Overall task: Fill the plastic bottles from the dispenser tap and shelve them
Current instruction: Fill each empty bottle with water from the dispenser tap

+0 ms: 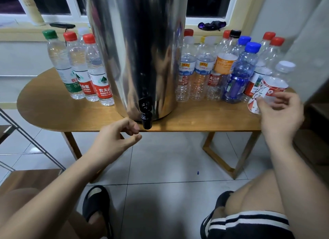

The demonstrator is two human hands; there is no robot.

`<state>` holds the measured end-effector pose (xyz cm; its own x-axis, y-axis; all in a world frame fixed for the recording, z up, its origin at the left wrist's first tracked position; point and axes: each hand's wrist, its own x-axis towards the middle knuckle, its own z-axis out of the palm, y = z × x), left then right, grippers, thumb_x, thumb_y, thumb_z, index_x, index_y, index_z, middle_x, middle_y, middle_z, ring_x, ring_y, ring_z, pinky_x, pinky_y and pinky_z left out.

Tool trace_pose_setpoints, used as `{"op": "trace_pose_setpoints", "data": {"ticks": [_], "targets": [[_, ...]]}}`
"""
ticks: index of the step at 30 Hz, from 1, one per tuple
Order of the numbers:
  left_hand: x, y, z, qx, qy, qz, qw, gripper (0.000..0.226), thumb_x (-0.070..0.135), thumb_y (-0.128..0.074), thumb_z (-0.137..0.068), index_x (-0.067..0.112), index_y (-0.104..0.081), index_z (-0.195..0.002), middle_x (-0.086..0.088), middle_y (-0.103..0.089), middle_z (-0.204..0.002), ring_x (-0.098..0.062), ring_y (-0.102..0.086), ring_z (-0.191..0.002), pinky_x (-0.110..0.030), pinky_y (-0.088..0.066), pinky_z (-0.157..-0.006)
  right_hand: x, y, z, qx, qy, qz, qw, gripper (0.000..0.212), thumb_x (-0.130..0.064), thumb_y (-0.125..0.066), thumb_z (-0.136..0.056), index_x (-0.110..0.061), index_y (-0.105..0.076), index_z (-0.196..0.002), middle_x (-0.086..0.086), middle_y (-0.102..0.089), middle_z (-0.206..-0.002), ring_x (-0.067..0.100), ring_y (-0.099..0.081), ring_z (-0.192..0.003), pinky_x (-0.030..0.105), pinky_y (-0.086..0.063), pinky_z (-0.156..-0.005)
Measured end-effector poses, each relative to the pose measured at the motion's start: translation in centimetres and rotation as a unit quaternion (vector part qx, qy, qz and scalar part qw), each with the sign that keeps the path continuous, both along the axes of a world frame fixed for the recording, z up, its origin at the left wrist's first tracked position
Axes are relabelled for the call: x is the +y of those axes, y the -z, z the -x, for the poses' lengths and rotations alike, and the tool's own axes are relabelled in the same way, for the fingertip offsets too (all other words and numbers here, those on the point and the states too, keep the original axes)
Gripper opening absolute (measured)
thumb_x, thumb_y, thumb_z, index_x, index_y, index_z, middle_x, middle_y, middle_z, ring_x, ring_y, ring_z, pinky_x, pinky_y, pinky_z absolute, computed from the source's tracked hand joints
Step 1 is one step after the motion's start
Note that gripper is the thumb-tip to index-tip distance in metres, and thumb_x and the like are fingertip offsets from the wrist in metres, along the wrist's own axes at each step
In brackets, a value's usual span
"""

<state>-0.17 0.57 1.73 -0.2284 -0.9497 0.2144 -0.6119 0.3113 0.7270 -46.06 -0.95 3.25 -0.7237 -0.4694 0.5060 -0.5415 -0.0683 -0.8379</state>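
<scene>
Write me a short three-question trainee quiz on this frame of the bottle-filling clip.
1. True or false: the left hand holds a bottle under the black tap.
2. Which cap colour tops the tilted bottle that the right hand grips? A) green B) white C) blue
3. Fill in: the steel dispenser stands on a wooden ____.
Key: 1 false, it holds nothing; 2 B; 3 table.
</scene>
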Motion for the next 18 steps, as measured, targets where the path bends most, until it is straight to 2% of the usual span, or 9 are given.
{"op": "trace_pose_setpoints", "data": {"ticks": [2,3,5,7,10,13,18], "targets": [[0.1,0.0,0.1,0.001,0.003,0.001,1.000,0.013,0.029,-0.084,-0.093,0.031,-0.072,-0.097,0.012,-0.074,-0.096,-0.008,-0.070,-0.094,-0.036,-0.060,-0.077,-0.5,0.0,0.6,0.001,0.038,-0.017,0.999,0.068,-0.056,-0.089,-0.071,-0.021,-0.062,-0.121,-0.005,-0.060,-0.125,0.018,-0.067,-0.098,0.042,-0.057,-0.097],[0.1,0.0,0.1,0.003,0.006,0.000,1.000,0.013,0.028,-0.083,-0.093,0.031,-0.072,-0.097,0.012,-0.074,-0.096,-0.008,-0.070,-0.093,-0.037,-0.060,-0.077,-0.7,0.0,0.6,-0.005,0.044,-0.031,0.999,0.075,-0.058,-0.090,-0.068,-0.020,-0.060,-0.126,-0.005,-0.055,-0.130,0.018,-0.066,-0.104,0.037,-0.055,-0.101],[0.1,0.0,0.2,0.005,0.010,-0.003,1.000,0.012,0.027,-0.083,-0.094,0.030,-0.071,-0.095,0.013,-0.074,-0.097,-0.010,-0.070,-0.094,-0.038,-0.060,-0.078,-1.4,0.0,0.6,-0.020,0.035,-0.062,0.997,0.087,-0.054,-0.094,-0.069,-0.016,-0.054,-0.137,0.002,-0.051,-0.143,0.018,-0.059,-0.120,0.023,-0.044,-0.101],[0.1,0.0,0.3,0.007,0.010,-0.006,1.000,0.011,0.027,-0.082,-0.094,0.028,-0.071,-0.096,0.015,-0.074,-0.098,-0.009,-0.070,-0.095,-0.036,-0.059,-0.077,-2.1,-0.1,0.5,-0.033,0.031,-0.089,0.995,0.093,-0.046,-0.097,-0.071,-0.013,-0.050,-0.145,0.007,-0.049,-0.150,0.020,-0.050,-0.135,0.020,-0.036,-0.100],[0.3,0.0,0.4,0.005,0.006,-0.007,1.000,0.010,0.027,-0.082,-0.095,0.027,-0.072,-0.096,0.017,-0.073,-0.100,-0.005,-0.069,-0.095,-0.030,-0.054,-0.076,-3.0,0.0,0.5,-0.045,0.033,-0.098,0.994,0.094,-0.046,-0.097,-0.068,-0.014,-0.050,-0.143,0.006,-0.053,-0.146,0.024,-0.053,-0.135,0.030,-0.042,-0.106],[0.4,0.0,0.2,0.005,0.004,-0.011,1.000,0.011,0.029,-0.081,-0.095,0.029,-0.071,-0.098,0.018,-0.073,-0.100,-0.003,-0.068,-0.095,-0.028,-0.052,-0.076,-3.6,0.3,0.7,-0.055,0.037,-0.102,0.993,0.092,-0.053,-0.094,-0.060,-0.017,-0.051,-0.133,0.005,-0.057,-0.137,0.027,-0.059,-0.127,0.047,-0.052,-0.107],[0.4,-0.2,0.1,0.007,0.005,-0.013,1.000,0.012,0.031,-0.080,-0.095,0.031,-0.071,-0.103,0.018,-0.074,-0.103,-0.002,-0.069,-0.098,-0.030,-0.052,-0.079,-4.1,0.5,1.1,-0.043,0.041,-0.117,0.991,0.079,-0.049,-0.094,-0.066,-0.017,-0.054,-0.126,0.005,-0.061,-0.130,0.027,-0.062,-0.121,0.054,-0.055,-0.103]]}}
